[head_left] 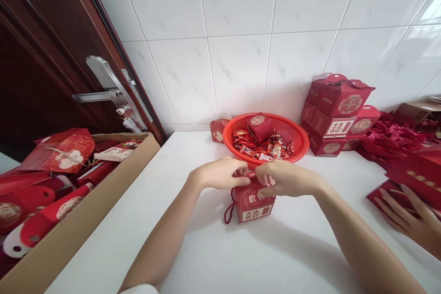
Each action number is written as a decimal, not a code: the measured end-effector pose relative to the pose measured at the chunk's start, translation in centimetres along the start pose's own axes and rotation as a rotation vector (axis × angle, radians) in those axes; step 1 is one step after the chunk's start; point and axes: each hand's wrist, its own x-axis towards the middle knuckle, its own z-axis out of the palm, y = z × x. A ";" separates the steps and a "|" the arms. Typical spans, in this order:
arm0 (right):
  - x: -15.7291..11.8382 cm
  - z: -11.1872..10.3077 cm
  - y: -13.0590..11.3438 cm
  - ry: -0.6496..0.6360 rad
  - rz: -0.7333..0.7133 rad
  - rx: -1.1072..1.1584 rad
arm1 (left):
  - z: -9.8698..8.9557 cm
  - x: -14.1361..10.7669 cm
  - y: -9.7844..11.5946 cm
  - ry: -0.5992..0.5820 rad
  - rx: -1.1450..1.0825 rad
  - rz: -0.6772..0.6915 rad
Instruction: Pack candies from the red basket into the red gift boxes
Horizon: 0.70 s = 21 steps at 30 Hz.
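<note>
A small red gift box (255, 203) with gold and white Chinese lettering stands upright on the white tabletop. At its top left, my left hand (222, 173) has its fingers bent round the upper edge. My right hand (291, 177) pinches the upper right part, thumb lying on the front panel. My fingers cover much of the box's top, so the closure is hidden. A dark red cord (229, 211) hangs in a loop down the box's left side. Just behind is a red plastic basket (303, 147) of wrapped candies (250, 149), with another small red box (260, 126) on top.
Stacked red boxes (336, 121) stand against the tiled wall at right, beside a heap of crimson fabric or ribbon (392, 140). A co-worker's hand (409, 216) rests on a red box at far right. At left, a cardboard carton (113, 170) holds red packaging near a wooden door (44, 46).
</note>
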 end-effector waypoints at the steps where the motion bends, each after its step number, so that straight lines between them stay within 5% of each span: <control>1: 0.9 -0.2 -0.6 -0.057 0.043 -0.025 | -0.1 -0.1 0.0 -0.010 -0.018 0.001; 5: 1.3 -0.5 -0.9 -0.121 0.166 -0.079 | -0.1 -0.4 0.4 -0.091 -0.044 -0.012; 11: 1.1 -0.2 -0.2 -0.216 0.159 -0.066 | 0.4 0.1 0.7 -0.153 -0.002 -0.061; 21: 2.2 0.2 3.0 -0.382 0.093 0.430 | 0.4 1.2 -0.8 -0.236 -0.156 -0.070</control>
